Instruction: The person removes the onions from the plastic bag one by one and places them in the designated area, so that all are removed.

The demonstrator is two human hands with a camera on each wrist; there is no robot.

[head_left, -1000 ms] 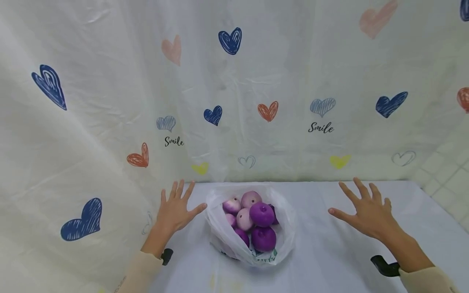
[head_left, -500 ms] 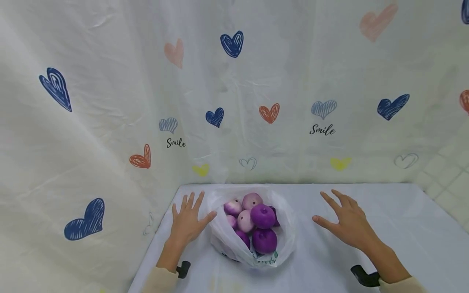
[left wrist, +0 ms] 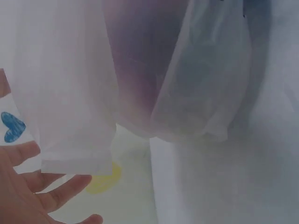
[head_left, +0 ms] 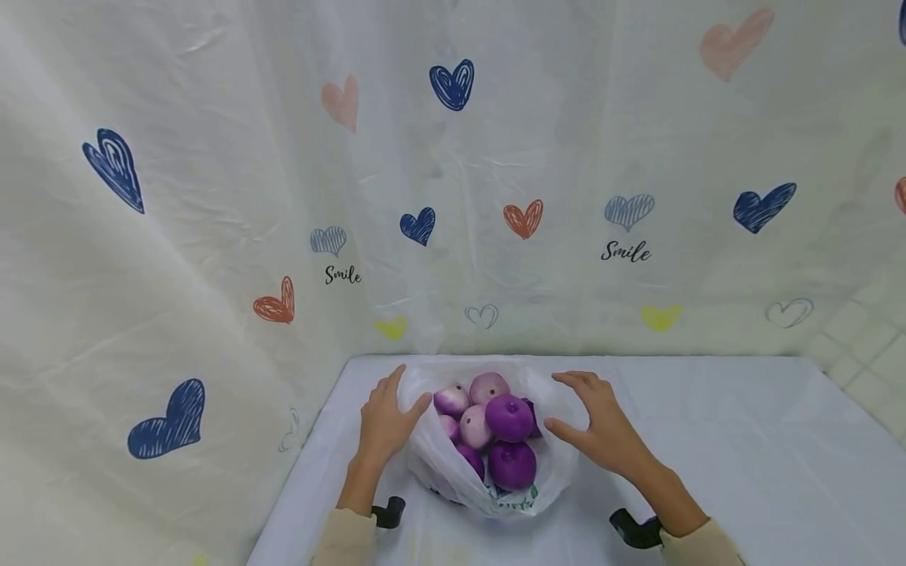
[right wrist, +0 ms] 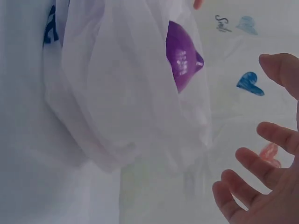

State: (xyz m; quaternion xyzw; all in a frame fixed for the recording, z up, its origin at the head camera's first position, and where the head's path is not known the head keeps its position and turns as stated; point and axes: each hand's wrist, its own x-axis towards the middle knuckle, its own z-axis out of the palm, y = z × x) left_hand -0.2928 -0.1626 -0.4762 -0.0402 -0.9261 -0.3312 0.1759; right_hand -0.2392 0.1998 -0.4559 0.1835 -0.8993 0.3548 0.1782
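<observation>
A white plastic bag (head_left: 559, 464) stands wide-mouthed on the table, holding several round purple and pale pink fruits or vegetables that look like onions (head_left: 508, 417). At its left rim is my left hand (head_left: 385, 420), fingers spread and slightly bent, thumb at the edge of the plastic. On the other side my right hand (head_left: 605, 428) curves loosely toward the bag, its thumb and fingers apart. The right wrist view shows a gap between those fingers (right wrist: 261, 168) and the bag. In the left wrist view, the fingers (left wrist: 65, 191) overlap the bag's lower edge.
The table (head_left: 708, 440) has a white cover and extends to both sides of the bag. Behind it hangs a pale curtain (head_left: 552, 157) printed with hearts and "Smile". Black straps or mounts (head_left: 633, 528) sit at both wrists.
Both hands have moved inward from either side to the bag, the right one travelling farther. Their fingers are more bent than before. The bag and its contents have stayed in place.
</observation>
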